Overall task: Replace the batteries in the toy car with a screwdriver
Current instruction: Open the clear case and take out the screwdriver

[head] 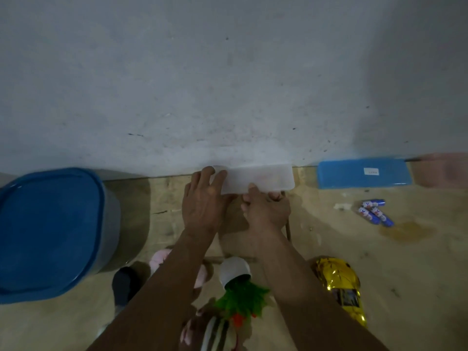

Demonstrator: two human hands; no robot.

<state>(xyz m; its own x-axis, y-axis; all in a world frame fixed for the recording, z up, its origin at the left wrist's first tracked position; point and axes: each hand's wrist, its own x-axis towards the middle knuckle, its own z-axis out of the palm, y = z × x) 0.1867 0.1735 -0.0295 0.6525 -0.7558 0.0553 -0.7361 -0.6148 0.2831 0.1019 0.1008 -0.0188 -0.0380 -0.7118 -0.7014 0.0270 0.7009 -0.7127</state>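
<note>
A shiny gold toy car [339, 287] lies on the wooden surface at the lower right, apart from both hands. Three blue-and-white batteries [374, 211] lie loose to the right. No screwdriver is plainly visible. At the wall stands a translucent white plastic box [263, 179]. My left hand [202, 201] grips its left end, fingers over the top. My right hand [266, 211] is curled at its front edge, with the thumb on top and the fingertips underneath. A thin dark line [287, 228] runs down beside my right wrist; I cannot tell what it is.
A big blue-lidded bin [50, 234] fills the left. A flat blue case [364, 173] lies against the wall at the right. Near me are a tipped white pot [234, 271] with a green plastic plant [240, 297], pink plush toys [159, 259] and a dark object [124, 285].
</note>
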